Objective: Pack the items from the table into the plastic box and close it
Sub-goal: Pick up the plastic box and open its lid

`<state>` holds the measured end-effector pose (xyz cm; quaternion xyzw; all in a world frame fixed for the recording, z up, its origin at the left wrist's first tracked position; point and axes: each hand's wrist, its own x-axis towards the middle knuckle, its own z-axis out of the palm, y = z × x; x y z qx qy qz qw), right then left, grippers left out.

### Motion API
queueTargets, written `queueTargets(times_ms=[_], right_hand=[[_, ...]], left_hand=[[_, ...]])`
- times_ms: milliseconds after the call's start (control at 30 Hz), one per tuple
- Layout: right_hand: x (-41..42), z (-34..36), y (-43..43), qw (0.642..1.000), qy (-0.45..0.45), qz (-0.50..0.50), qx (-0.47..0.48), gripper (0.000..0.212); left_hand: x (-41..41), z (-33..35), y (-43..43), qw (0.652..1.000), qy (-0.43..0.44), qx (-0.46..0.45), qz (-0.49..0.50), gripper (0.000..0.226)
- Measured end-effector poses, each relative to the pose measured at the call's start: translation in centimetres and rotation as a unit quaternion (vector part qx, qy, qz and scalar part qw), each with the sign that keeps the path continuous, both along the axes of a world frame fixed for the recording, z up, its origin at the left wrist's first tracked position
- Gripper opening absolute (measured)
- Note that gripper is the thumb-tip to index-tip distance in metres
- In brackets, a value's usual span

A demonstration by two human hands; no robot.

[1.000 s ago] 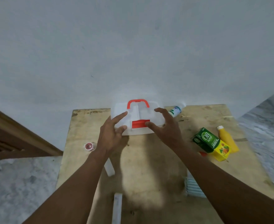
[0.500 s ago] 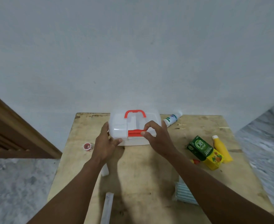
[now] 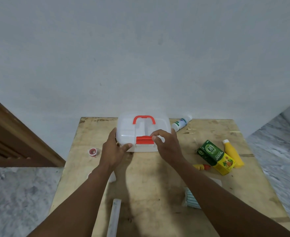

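A translucent white plastic box with a red handle and a red front latch stands at the far middle of the wooden table, its lid down. My left hand grips the box's front left corner. My right hand pinches the right end of the latch. Loose items lie around: a green and yellow carton, a yellow bottle, a white bottle, a small red-capped yellow tube, a small red-lidded pot.
A striped packet lies under my right forearm, a white flat item beside it. A long white strip lies near the front edge, a small white piece by my left wrist. The wall stands right behind the table.
Both hands closed in on the box: the left one took hold of its front left corner and the right one moved from the lid onto the red latch. The view tilted down slightly.
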<state>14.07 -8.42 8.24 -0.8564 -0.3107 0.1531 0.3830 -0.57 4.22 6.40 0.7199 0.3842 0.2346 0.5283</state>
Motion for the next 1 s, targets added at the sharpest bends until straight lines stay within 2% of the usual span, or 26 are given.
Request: queueTargets(times_ms=[533,733,1000], right_hand=[[-0.1,1.0,0.3,0.999,0.044,-0.011,0.011,0.026],[0.1,2.3,0.6,0.992,0.096,-0.027,0.082,0.017],[-0.1,3.6,1.0,0.994,0.096,-0.029,0.041,0.012]], left_hand=[[-0.5,-1.7,0.5,0.999,-0.041,-0.020,-0.014,0.058],[-0.7,-2.1,0.9,0.999,-0.032,-0.007,-0.010,0.052],[-0.5,-0.9,0.9,0.999,0.008,-0.013,-0.040,0.081]])
